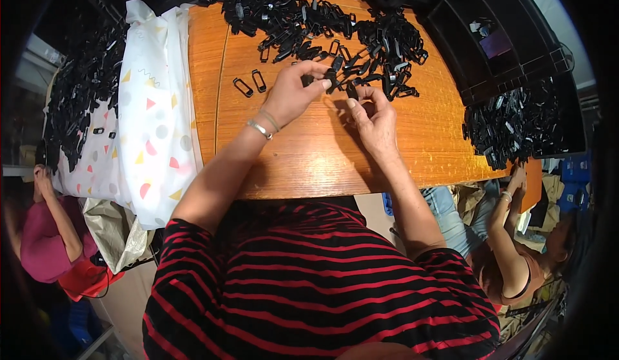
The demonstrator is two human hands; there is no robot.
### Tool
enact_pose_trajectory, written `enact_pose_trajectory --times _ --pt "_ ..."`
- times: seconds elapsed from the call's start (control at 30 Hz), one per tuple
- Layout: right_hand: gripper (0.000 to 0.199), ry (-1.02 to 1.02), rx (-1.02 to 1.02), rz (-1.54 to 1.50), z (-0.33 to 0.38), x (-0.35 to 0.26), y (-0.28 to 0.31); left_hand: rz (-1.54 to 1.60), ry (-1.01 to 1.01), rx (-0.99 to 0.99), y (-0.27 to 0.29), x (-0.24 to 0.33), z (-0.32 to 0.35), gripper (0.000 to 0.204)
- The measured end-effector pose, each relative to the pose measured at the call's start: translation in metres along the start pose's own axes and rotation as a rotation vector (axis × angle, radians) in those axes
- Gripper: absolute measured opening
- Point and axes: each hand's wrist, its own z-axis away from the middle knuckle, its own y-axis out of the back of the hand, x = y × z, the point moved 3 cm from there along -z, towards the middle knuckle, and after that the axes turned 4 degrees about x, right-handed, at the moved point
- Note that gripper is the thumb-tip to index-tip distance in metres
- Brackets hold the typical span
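Above the wooden table (284, 160) my left hand (290, 92) is closed, its thumb and fingers pinching a small black plastic piece (331, 76). Just to its right, my right hand (374, 121) pinches another small black plastic piece (352, 90) between thumb and fingers. The two pieces are apart. Beyond my hands spreads a heap of black plastic pieces (322, 21), several of them slim and long. Two open black oblong frames (243, 88) lie side by side, left of my left hand.
A patterned white cloth (158, 115) covers the table on the left, with a black heap (87, 70) on it. More black pieces (512, 124) lie at the far right beside a dark panel (503, 31). One person (51, 244) sits left, another (509, 257) right.
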Motion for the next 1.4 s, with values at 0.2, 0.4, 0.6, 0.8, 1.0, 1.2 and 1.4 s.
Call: enact_pose_trajectory --times 0.2,0.4,0.6,0.8,1.0,1.2,1.4 --pt "0.020 0.161 0.009 -0.047 0.001 -0.018 -0.015 0.490 0.225 0.019 0.008 0.032 0.025 0.027" --pt "0.018 0.214 -0.013 -0.002 0.005 -0.026 -0.022 0.432 0.162 0.005 0.020 0.036 0.032 0.027" --pt "0.019 0.356 -0.005 0.136 0.011 -0.029 -0.023 0.418 0.139 0.020 0.020 0.042 0.041 0.029" --pt "0.031 0.464 0.025 0.289 0.024 -0.029 -0.039 0.375 0.210 0.166 0.013 0.037 0.066 0.028" --pt "0.045 0.276 -0.167 0.133 0.032 -0.019 -0.052 0.705 0.323 0.106 0.015 0.034 0.079 0.022" --pt "0.039 0.192 -0.342 -0.088 0.051 -0.043 -0.070 0.735 0.384 0.114 0.027 0.038 0.091 0.017" --pt "0.042 0.275 -0.365 -0.088 0.061 -0.040 -0.089 0.741 0.453 0.175 0.043 0.033 0.112 0.022"
